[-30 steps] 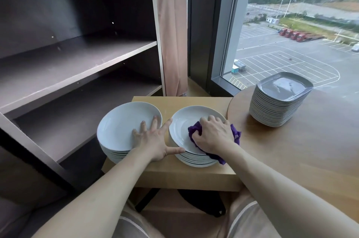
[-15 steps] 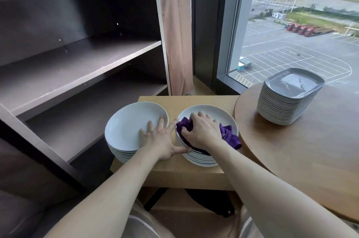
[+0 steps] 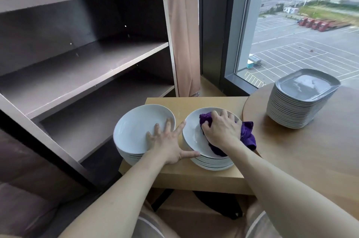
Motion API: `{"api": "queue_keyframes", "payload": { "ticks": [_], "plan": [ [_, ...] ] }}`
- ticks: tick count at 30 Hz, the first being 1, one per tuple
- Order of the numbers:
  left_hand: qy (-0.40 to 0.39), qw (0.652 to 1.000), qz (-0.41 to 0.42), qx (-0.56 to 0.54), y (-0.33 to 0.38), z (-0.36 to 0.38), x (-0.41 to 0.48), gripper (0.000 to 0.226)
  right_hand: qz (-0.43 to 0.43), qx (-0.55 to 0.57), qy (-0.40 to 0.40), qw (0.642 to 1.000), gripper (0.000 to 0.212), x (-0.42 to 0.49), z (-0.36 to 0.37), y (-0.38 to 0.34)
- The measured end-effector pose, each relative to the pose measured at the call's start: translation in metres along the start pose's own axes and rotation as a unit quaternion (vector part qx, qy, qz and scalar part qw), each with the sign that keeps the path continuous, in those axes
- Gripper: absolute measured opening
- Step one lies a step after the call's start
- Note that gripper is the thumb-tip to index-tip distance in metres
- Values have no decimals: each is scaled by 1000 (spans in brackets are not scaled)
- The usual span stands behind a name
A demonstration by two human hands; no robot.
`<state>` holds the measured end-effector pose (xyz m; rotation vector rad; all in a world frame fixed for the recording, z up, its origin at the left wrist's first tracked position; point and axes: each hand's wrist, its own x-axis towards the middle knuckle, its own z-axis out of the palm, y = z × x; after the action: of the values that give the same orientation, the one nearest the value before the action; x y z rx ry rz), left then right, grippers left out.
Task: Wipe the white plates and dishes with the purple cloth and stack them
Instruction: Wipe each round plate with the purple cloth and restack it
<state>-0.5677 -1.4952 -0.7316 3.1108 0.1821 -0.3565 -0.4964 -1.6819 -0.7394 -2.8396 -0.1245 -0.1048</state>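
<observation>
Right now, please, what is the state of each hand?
Left hand: open, fingers spread, resting flat on the left stack of bowls.
Right hand: closed on the purple cloth, pressing it into the top bowl of the right stack.

Brown shelf unit (image 3: 83, 66), beige curtain (image 3: 184, 39)

A small wooden table (image 3: 204, 103) carries two stacks of white bowls (image 3: 136, 130), one under each hand's fingers; a round table (image 3: 310, 150) bears grey plates (image 3: 299, 101).

left hand (image 3: 168, 143) splayed flat, right hand (image 3: 223, 130) clenched
</observation>
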Motion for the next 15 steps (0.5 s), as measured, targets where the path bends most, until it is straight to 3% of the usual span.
{"api": "queue_keyframes", "payload": {
  "ticks": [7,11,13,15],
  "plan": [
    [-18,1000,7,-17,2,-9,-8,123,-68,-34,-62,995,81,-33,-9,11],
    [89,992,51,78,10,-19,-20,120,-68,-29,-56,996,80,-38,-13,10],
    [189,959,147,153,19,-27,-27,100,-61,-17,-46,997,73,-38,-12,8],
    [283,901,261,201,32,-26,-34,50,-58,-2,-35,998,58,-37,-11,8]
  ]
}}
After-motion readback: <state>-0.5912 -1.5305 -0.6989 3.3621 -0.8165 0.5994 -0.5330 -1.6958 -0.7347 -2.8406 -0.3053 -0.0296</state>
